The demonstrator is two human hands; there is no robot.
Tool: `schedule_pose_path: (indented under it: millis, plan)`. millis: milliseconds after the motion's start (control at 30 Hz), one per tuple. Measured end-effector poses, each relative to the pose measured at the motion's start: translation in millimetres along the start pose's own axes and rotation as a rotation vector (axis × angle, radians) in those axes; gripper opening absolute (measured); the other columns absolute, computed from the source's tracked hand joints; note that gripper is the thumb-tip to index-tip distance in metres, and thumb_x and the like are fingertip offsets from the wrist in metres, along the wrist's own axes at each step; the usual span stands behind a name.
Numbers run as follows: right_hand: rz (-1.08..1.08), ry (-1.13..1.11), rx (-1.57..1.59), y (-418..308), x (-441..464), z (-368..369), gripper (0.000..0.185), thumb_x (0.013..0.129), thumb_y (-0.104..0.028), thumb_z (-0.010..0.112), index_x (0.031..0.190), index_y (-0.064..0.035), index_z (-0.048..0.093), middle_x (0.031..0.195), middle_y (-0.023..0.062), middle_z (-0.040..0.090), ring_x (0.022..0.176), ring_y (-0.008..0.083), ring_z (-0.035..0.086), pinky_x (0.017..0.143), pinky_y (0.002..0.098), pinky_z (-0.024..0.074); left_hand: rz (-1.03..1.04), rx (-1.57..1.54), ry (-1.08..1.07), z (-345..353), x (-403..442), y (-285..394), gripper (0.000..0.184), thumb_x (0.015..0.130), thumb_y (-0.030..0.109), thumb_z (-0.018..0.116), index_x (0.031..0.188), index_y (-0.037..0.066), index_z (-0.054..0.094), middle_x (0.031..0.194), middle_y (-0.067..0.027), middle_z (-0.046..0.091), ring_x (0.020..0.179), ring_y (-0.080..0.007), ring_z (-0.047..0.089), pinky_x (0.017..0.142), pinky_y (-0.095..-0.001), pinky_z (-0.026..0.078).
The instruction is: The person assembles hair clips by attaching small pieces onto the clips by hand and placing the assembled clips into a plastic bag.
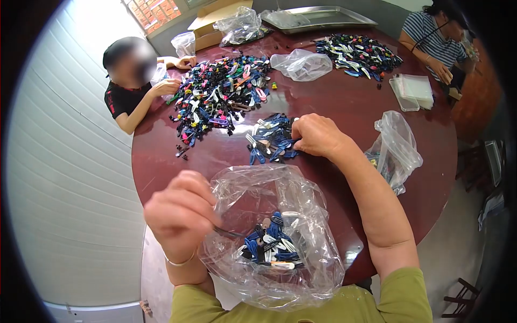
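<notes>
A clear plastic bag (318, 237) lies wide open at the table's near edge, close to my body. Inside it rests a heap of snap hair clips (272, 242), mostly blue, white and black. My left hand (183, 210), smeared by motion, is over the bag's left rim with fingers curled; a thin dark hair clip (229, 232) juts from them. Beyond the bag sits a small pile of blue, white and black hair clips (272, 137). My right hand (318, 134) pinches at the right edge of that pile, its fingertips closed on a clip that is partly hidden.
A large mixed pile of colourful clips (221, 91) lies at the back left, beside a seated person (129, 81). Another clip pile (358, 54) is at the back right, near a second person (436, 43). Plastic bags (398, 145), clear boxes (412, 91) and a metal tray (323, 19) stand around.
</notes>
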State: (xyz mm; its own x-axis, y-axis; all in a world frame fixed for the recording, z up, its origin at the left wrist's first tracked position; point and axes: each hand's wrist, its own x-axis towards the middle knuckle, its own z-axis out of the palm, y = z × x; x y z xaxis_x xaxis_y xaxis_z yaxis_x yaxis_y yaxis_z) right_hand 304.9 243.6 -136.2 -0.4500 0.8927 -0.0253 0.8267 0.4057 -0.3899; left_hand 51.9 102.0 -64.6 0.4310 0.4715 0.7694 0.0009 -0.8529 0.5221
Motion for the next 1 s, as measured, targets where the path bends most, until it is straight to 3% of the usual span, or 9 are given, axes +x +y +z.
schedule_pose_path:
  millis: [133, 233, 333, 467, 567, 667, 733, 833, 1000]
  plan:
    - [0.008, 0.021, 0.180, 0.1, -1.8, -9.3, 0.018, 0.072, -0.012, 0.074, 0.087, -0.0035, 0.070, 0.088, 0.0142, 0.069, 0.082, 0.0258, 0.067, 0.071, 0.0371, 0.0514, -0.036, -0.046, 0.017, 13.8, 9.0, 6.2, 0.014, 0.077, -0.001, 0.063, 0.090, 0.002, 0.068, 0.087, -0.0146, 0.070, 0.088, -0.0290, 0.064, 0.080, -0.0432, 0.049]
    - [-0.065, 0.120, 0.398, 5.8, -1.7, -14.2, 0.013, 0.074, -0.009, 0.070, 0.085, -0.0009, 0.068, 0.080, 0.0101, 0.068, 0.074, 0.0171, 0.065, 0.065, 0.0315, 0.0498, -0.201, -0.036, 0.367, 12.0, -10.0, -21.5, 0.017, 0.082, -0.002, 0.060, 0.096, 0.002, 0.069, 0.090, -0.0135, 0.069, 0.090, -0.0243, 0.064, 0.083, -0.0399, 0.049]
    - [-0.118, 0.270, 0.552, 5.9, 0.5, -18.5, 0.011, 0.076, -0.008, 0.069, 0.081, 0.0009, 0.066, 0.073, 0.0051, 0.064, 0.068, 0.0108, 0.059, 0.061, 0.0276, 0.0476, -0.581, 0.024, 0.494, -2.4, -18.4, -49.6, 0.015, 0.087, -0.001, 0.056, 0.096, 0.000, 0.068, 0.093, -0.0112, 0.069, 0.089, -0.0166, 0.063, 0.084, -0.0321, 0.049]
    - [-0.190, 0.428, 0.876, -21.6, -13.0, -39.7, 0.007, 0.083, -0.006, 0.066, 0.087, 0.0001, 0.065, 0.073, -0.0009, 0.061, 0.066, 0.0048, 0.053, 0.058, 0.0214, 0.0430, -0.848, 0.078, 0.354, 1.8, -47.4, -111.1, 0.018, 0.089, 0.007, 0.061, 0.103, -0.001, 0.066, 0.094, -0.0054, 0.068, 0.085, -0.0094, 0.062, 0.073, -0.0241, 0.051]
    - [-0.344, 0.417, 0.980, -51.7, -46.4, -65.6, 0.007, 0.086, -0.003, 0.064, 0.092, 0.0006, 0.064, 0.078, -0.0019, 0.062, 0.069, 0.0026, 0.053, 0.060, 0.0188, 0.0425, -0.839, 0.258, 0.153, 22.3, -57.6, -126.7, 0.036, 0.084, 0.012, 0.068, 0.115, -0.002, 0.060, 0.109, -0.0152, 0.066, 0.093, -0.0213, 0.065, 0.080, -0.0328, 0.052]
    - [-0.522, 0.312, 0.953, -73.9, -72.9, -74.9, 0.007, 0.085, -0.002, 0.065, 0.091, 0.0013, 0.065, 0.079, -0.0014, 0.062, 0.070, 0.0023, 0.054, 0.061, 0.0188, 0.0436, -0.470, 0.723, -0.189, 34.2, -72.2, -144.1, 0.054, 0.083, 0.021, 0.068, 0.128, -0.002, 0.050, 0.129, -0.0263, 0.052, 0.118, -0.0363, 0.053, 0.098, -0.0446, 0.044]
    - [-0.569, 0.223, 0.822, -77.4, -77.4, -74.2, 0.007, 0.084, -0.001, 0.066, 0.090, 0.0018, 0.065, 0.079, -0.0011, 0.063, 0.071, 0.0022, 0.054, 0.062, 0.0185, 0.0439, -0.544, 0.800, -0.304, 40.2, -77.3, -149.0, 0.061, 0.084, 0.028, 0.066, 0.133, -0.002, 0.044, 0.136, -0.0290, 0.042, 0.128, -0.0416, 0.040, 0.106, -0.0487, 0.033]
    - [-0.386, 0.352, 0.741, -62.3, -44.9, -51.4, 0.018, 0.078, -0.013, 0.071, 0.091, -0.0013, 0.068, 0.080, 0.0104, 0.068, 0.070, 0.0160, 0.063, 0.064, 0.0300, 0.0491, -0.619, 0.826, -0.383, 42.3, -77.6, -147.7, 0.064, 0.086, 0.034, 0.062, 0.135, -0.002, 0.042, 0.141, -0.0306, 0.037, 0.135, -0.0449, 0.031, 0.112, -0.0512, 0.024]
    - [-0.051, 0.327, -0.111, -12.4, -6.4, 4.0, 0.043, 0.076, -0.028, 0.074, 0.108, -0.0031, 0.059, 0.105, 0.0151, 0.061, 0.097, 0.0342, 0.060, 0.082, 0.0421, 0.0485, -0.546, 0.827, -0.379, 42.3, -83.3, -153.1, 0.062, 0.087, 0.032, 0.062, 0.134, -0.002, 0.043, 0.141, -0.0301, 0.037, 0.135, -0.0432, 0.032, 0.112, -0.0508, 0.024]
